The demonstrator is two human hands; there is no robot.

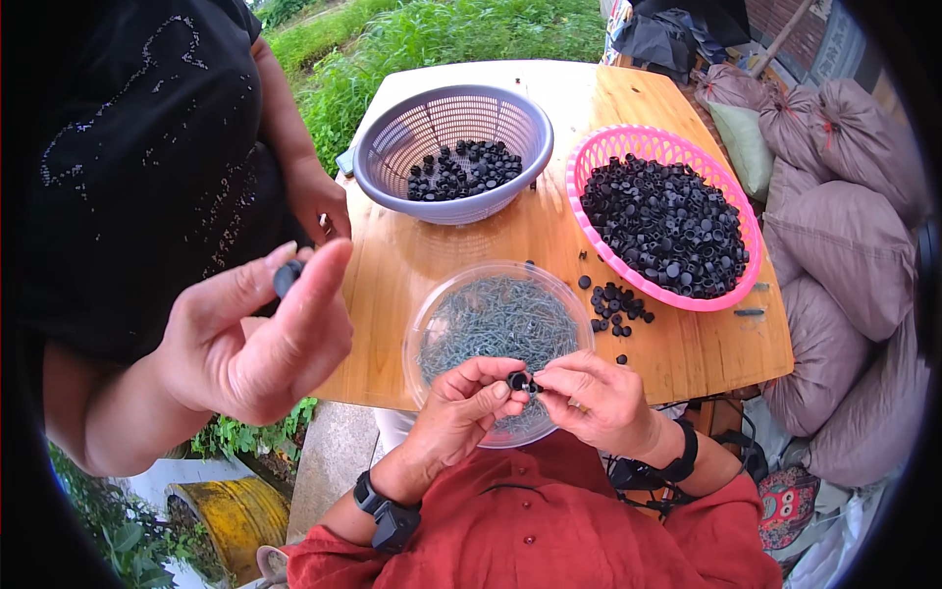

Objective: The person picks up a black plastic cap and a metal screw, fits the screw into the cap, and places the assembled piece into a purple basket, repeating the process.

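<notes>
Nearest my camera, a co-worker's hand (250, 344) pinches a dark piece (287, 279); beyond, I see the wooden table (702, 348), grey basket (432, 211), pink basket (754, 245), clear tub (412, 339); over the tub, the left hand (466, 407) grips a black cap (516, 380); the right hand (601, 395) is close beside it, its hold unclear to me.

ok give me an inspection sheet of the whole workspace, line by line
Surface: wooden table, shiny in places.
Job's things: clear tub of thin metal pieces; gray basket and pink basket, both holding black caps.
Clutter: loose caps beside the pink basket.
Hands: left hand pinches a small black piece; right hand meets it, exact grip unclear.
Cables: dark cord-like tangle below the table's near edge, not clear.
Surroundings: co-worker's hand at left, holding another black piece; stuffed bags at right; grass beyond.
</notes>
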